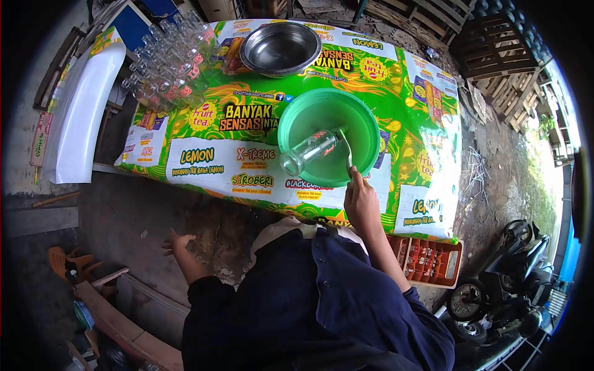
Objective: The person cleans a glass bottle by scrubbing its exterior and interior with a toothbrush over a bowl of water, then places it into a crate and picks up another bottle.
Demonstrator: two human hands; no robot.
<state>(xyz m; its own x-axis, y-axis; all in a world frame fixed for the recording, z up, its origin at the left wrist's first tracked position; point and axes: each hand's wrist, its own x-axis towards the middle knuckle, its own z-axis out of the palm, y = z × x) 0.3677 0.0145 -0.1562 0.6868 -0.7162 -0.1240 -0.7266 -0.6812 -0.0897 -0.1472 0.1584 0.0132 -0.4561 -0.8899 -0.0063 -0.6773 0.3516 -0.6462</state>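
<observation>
My right hand [361, 201] is closed round the pale, curved handle of a brush [349, 151], just over the near rim of a green plastic basin [286, 120]. The brush's small dark head is at the neck of a clear glass bottle [309, 153]. That bottle lies slanted in the basin, its base over the lower left rim and red print on its side. Away from the table, my left hand [178, 243] hangs low with its fingers spread, holding nothing.
A steel bowl [281, 48] stands behind the basin on the printed table cover [204, 151]. Several glass bottles [170, 68] crowd the far left corner. A red crate [433, 261] sits below the right edge; a motorbike [501, 290] is parked beyond.
</observation>
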